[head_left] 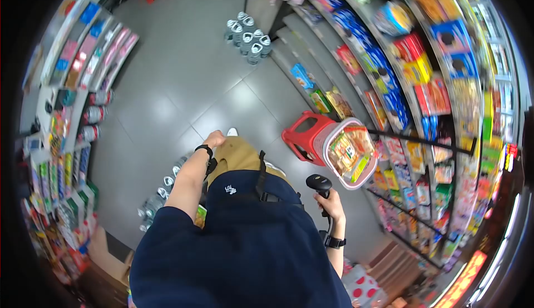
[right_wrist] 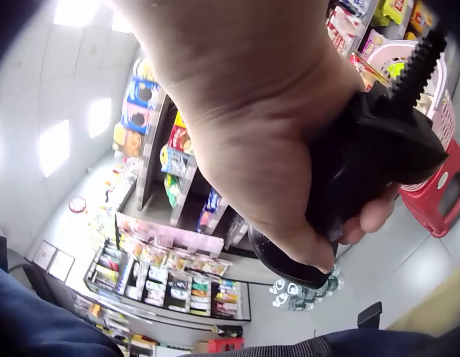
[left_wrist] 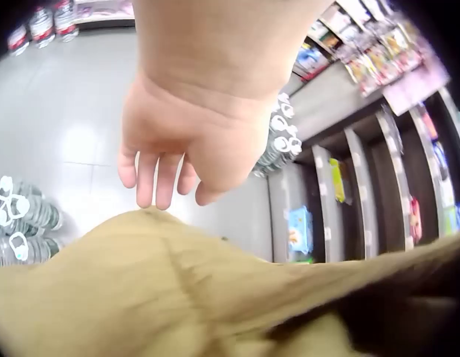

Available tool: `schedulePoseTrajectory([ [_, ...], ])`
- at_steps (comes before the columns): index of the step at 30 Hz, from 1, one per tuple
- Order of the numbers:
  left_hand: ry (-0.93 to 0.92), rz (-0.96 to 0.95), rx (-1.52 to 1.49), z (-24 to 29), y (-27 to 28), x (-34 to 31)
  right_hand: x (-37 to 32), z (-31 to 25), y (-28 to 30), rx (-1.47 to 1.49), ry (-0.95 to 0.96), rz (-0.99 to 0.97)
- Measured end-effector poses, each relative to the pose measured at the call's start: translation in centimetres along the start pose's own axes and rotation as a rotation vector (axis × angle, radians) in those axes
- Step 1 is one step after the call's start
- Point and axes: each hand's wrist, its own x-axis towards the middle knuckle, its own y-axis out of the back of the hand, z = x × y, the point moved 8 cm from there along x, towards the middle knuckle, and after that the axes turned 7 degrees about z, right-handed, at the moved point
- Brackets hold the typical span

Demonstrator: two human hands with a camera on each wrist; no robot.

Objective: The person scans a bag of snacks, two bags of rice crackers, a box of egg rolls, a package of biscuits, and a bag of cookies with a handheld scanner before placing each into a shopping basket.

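Note:
A black handheld barcode scanner [head_left: 319, 184] is in my right hand [head_left: 332, 207], which grips it by its handle. In the right wrist view the fingers wrap around the scanner [right_wrist: 364, 156], and a coiled cable [right_wrist: 419, 71] leaves its end. My left hand [head_left: 214, 139] hangs in front of the tan trousers [head_left: 236, 153] and holds nothing. The left wrist view shows that hand [left_wrist: 193, 149] with loosely bent fingers. To the right stands a pink-and-white basket [head_left: 351, 183] filled with packaged snacks [head_left: 350, 151], set on a red plastic stool [head_left: 306, 135].
Snack shelves [head_left: 389, 74] run along the right side, with black metal bars [head_left: 423, 141] jutting near the basket. Water bottles [head_left: 248, 36] stand on the floor ahead, and more bottles [head_left: 156, 202] by my left side. Another shelf unit [head_left: 83, 52] lines the left.

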Motion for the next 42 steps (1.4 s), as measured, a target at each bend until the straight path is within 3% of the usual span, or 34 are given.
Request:
schedulePoseTrajectory([
  [2,0.250,0.019,-0.049,-6.4,0.2,0.4,0.8,-2.9,-1.8,-0.057,-0.013,-0.107],
  [5,0.366,0.036,-0.184,-11.3,-0.4,-0.6,2.3,-5.2,-2.3,-0.037,-0.020,-0.106],
  [7,0.387,0.016,-0.201,-15.4,-4.5,1.6,2.9,-7.6,-2.6,-0.037,-0.064,-0.125],
  [9,0.279,0.014,-0.212,-15.4,-4.9,1.8,4.0,-9.1,-3.1,-0.075,-0.077,-0.117],
  [14,0.339,0.028,-0.468,-14.8,-5.0,1.0,6.9,-14.7,-5.6,-0.160,0.006,-0.202],
  [17,0.366,0.020,-0.446,-13.5,-1.2,-0.1,8.7,-16.5,-5.7,-0.117,0.053,-0.206],
  [19,0.332,0.061,-0.457,-15.4,-1.2,2.7,10.1,-17.8,-5.4,-0.102,0.082,-0.198],
  [25,0.270,0.185,-0.284,-14.9,6.9,7.5,14.0,-19.4,-3.3,-0.057,0.093,-0.096],
  [30,0.300,0.136,-0.264,-8.4,14.2,10.8,18.3,-16.3,-1.9,0.198,0.034,-0.053],
  [33,0.212,0.150,-0.136,-2.2,17.7,14.2,20.7,-14.9,-0.8,0.277,-0.004,-0.060],
  [40,0.034,0.115,0.031,14.4,18.6,22.0,24.0,-11.4,1.2,0.284,-0.117,0.015],
  [42,-0.119,0.103,0.016,19.9,18.1,22.6,25.3,-11.8,1.4,0.263,-0.146,-0.014],
])
